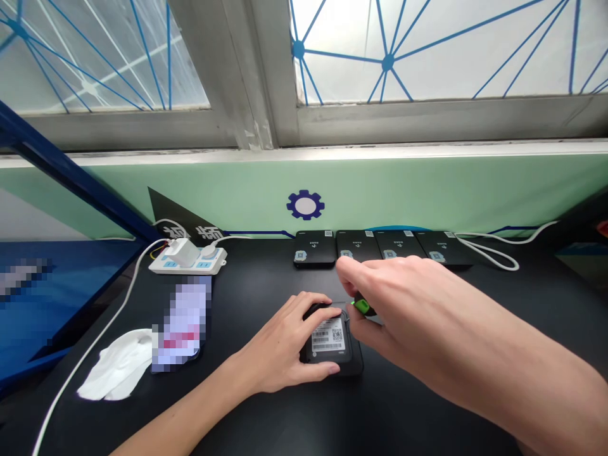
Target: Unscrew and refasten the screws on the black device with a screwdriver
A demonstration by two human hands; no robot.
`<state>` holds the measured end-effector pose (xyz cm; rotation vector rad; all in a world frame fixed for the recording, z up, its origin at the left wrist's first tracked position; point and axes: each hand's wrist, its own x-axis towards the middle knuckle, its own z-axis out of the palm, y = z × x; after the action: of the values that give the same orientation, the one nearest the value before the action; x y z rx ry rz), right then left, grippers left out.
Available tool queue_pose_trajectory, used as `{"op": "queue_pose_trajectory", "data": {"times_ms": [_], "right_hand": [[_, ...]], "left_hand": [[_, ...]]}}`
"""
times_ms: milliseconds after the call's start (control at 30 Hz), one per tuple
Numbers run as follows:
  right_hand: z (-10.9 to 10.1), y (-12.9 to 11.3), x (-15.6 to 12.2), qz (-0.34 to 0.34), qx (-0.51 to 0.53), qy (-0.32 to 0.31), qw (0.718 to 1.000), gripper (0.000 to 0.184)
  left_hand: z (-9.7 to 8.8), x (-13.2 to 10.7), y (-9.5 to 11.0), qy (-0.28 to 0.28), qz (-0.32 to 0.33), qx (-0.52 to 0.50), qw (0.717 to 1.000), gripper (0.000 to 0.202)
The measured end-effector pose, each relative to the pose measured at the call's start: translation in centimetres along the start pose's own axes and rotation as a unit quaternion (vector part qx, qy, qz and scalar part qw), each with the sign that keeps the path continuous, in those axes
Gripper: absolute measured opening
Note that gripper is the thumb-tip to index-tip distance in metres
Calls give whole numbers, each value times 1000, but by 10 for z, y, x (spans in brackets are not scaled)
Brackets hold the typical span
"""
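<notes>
A small black electronic device lies on the dark table with a white printed label and a QR code facing up. My left hand grips it from the left, fingers over its far edge and thumb along its near edge. My right hand is closed on a screwdriver with a green and black handle. The tool is at the device's right edge; most of it is hidden by my fingers, and its tip cannot be made out clearly.
Several flat black boxes stand in a row at the back. A white power strip with plugs, a phone-like object and a crumpled white item are on the left. White cables lie at back right and far left.
</notes>
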<state>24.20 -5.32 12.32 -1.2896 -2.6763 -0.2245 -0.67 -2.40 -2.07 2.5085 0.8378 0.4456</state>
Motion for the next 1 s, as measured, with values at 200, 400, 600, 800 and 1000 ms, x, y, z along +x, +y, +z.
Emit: {"op": "queue_pose_trajectory", "data": {"times_ms": [200, 400, 600, 800, 1000], "right_hand": [[0, -2, 6, 43, 0, -16, 999, 19], [-3, -5, 3, 1, 34, 41, 999, 20], [-2, -3, 4, 34, 21, -6, 999, 13], [-2, -1, 2, 33, 25, 12, 999, 16], [3, 3, -1, 36, 21, 8, 999, 18]], "left_hand": [[-1, 0, 1, 5, 6, -5, 1000, 70], [-1, 1, 2, 2, 3, -2, 1000, 71], [-1, 0, 2, -1, -2, -10, 1000, 70], [1, -1, -1, 3, 6, -4, 1000, 72], [2, -2, -1, 0, -4, 0, 1000, 71]]}}
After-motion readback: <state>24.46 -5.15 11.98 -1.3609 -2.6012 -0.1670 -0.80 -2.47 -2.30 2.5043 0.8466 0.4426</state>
